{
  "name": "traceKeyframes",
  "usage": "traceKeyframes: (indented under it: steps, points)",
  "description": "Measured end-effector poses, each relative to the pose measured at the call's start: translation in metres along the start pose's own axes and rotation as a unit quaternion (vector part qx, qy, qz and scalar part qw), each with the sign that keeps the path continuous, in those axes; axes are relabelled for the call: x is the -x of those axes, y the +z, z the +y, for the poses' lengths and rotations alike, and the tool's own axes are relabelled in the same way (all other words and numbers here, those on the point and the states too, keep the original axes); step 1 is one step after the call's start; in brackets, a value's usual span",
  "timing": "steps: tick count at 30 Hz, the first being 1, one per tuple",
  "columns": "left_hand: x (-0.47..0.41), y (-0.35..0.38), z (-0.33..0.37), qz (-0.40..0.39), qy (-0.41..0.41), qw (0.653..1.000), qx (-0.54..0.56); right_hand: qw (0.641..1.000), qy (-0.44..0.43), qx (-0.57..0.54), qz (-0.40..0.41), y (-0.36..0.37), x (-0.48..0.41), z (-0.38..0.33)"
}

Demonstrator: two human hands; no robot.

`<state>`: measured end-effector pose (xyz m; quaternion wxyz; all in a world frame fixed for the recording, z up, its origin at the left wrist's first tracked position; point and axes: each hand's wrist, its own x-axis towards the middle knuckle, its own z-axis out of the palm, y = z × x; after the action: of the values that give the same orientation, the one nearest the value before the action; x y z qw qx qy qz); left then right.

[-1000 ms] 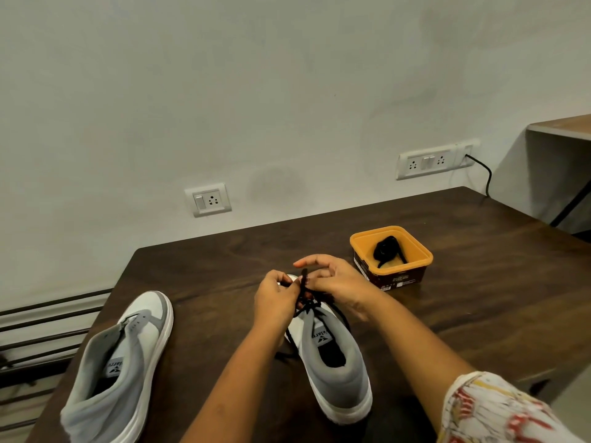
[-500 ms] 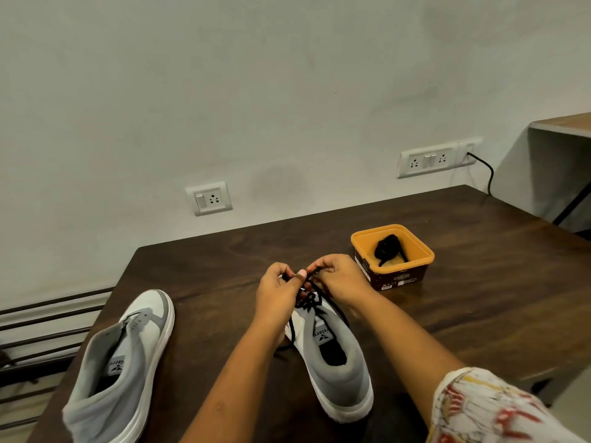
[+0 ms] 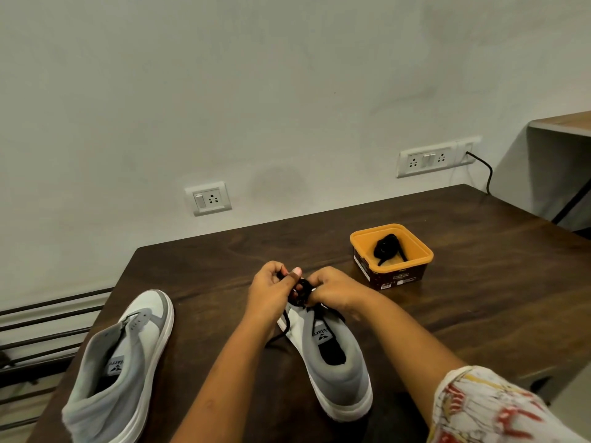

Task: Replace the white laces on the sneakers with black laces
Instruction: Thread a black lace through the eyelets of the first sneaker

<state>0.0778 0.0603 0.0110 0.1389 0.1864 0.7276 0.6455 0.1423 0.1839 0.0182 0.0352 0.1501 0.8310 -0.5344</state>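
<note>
A grey and white sneaker (image 3: 335, 362) stands in the middle of the dark wooden table (image 3: 479, 298), toe pointing away from me. A black lace (image 3: 302, 289) is threaded through its front eyelets. My left hand (image 3: 271, 287) and my right hand (image 3: 334, 290) meet over the toe end, each pinching a part of this black lace; a loose strand hangs down the shoe's left side. A second grey and white sneaker (image 3: 124, 362) lies at the left with no lace in it. Another black lace (image 3: 387, 247) is bundled in an orange tub (image 3: 415, 260).
The orange tub stands behind and right of the hands. The table's left edge runs close to the unlaced sneaker, with metal rails (image 3: 48, 330) beyond it. Wall sockets (image 3: 209, 198) and a plugged cable (image 3: 483, 167) are on the wall behind.
Both hands have drawn closer together and lower over the toe end, bunching the black lace between the fingers. The right hand's fingers, spread a second ago, are now curled.
</note>
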Motion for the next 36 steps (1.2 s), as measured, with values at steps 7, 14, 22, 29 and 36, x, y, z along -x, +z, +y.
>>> traceKeyframes:
  steps: [7,14,22,29,36]
  points:
    - [0.001,-0.006,-0.004,-0.004,0.07,0.981,-0.18,0.989,0.031,-0.141,0.011,-0.003,0.005,-0.004]
    - [0.001,0.004,-0.004,0.006,-0.065,0.998,0.011,0.988,-0.015,-0.154,-0.005,-0.006,0.005,0.004]
    - [0.004,0.009,0.0,0.062,-0.151,0.983,0.084,0.99,-0.113,0.044,0.074,-0.002,0.003,0.004]
    - [0.008,0.003,0.012,0.04,-0.235,0.953,0.185,0.982,-0.154,0.079,0.079,-0.001,0.007,0.0]
    - [0.007,0.0,0.011,0.021,-0.236,0.954,0.182,0.977,-0.15,0.102,0.11,-0.001,0.004,-0.002]
